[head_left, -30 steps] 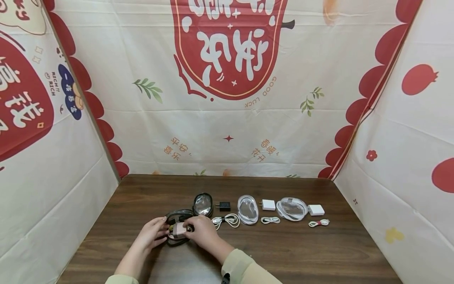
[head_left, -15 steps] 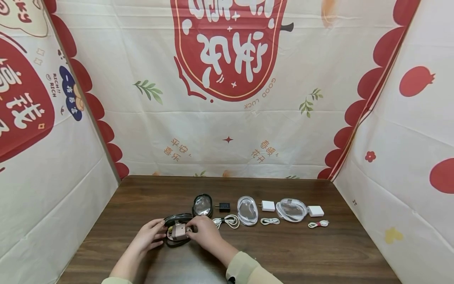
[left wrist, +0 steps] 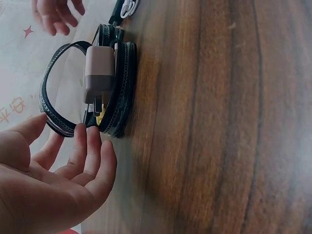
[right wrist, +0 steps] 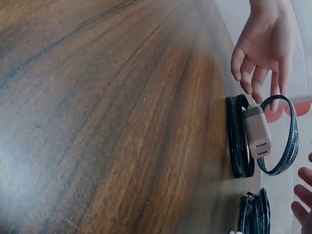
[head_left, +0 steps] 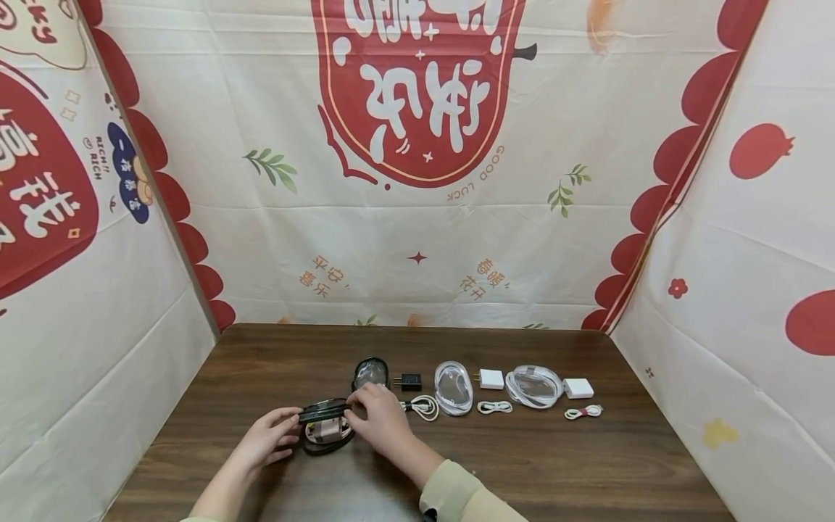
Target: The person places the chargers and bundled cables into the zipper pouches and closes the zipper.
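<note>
A round black-rimmed zip case with a clear lid lies on the table's left part. Inside it sits a pink plug charger with a grey band; something yellow shows beside its prongs. The case's lid stands raised on its edge. My left hand pinches the lid's rim near the hinge side between thumb and finger, its other fingertips close to the case. My right hand is just right of the lid, fingers loosely bent and holding nothing; the left wrist view shows it apart from the case.
Behind stands another black-rimmed case. To the right lie a black plug, a tied white cable, two clear white-rimmed cases, two white chargers and small cables. Printed cloth walls enclose the table.
My right hand has let go of the pink charger and moved up and back from it. The charger stays in the case. The lid has tipped toward me, over the charger's far side.
</note>
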Tool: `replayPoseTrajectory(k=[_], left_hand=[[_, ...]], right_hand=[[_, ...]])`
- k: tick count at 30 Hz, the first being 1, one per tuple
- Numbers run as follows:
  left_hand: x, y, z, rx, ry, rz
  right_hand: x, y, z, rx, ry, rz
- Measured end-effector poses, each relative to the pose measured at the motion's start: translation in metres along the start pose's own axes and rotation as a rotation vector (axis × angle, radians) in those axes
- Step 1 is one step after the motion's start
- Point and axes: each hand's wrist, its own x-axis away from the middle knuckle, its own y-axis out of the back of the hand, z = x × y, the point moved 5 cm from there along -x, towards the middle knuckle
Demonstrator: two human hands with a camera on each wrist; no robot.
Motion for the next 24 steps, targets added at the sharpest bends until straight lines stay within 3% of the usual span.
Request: replayPoseTrajectory(k=[7,13,18,24], left_hand=[[0.001,0.006,0.0,-0.01,0.001,-0.058],[-0.007,0.01,-0.005,-0.137,-0.062,-0.114],[-0.018,0.008,-0.01,-0.355,-0.16,-0.087],[-0.03,0.004,-0.015,-0.498,-0.221,-0.004]], right_hand=[[-0.001,-0.008,0.012,0.022,0.121,0.058],[0.002,-0.018,0.018,0.091,0.154,0.18],[0.004,-0.03,0.021,0.138,0.12,0.342],[0.009,-0.039,0.023,0.144,0.127,0.423]])
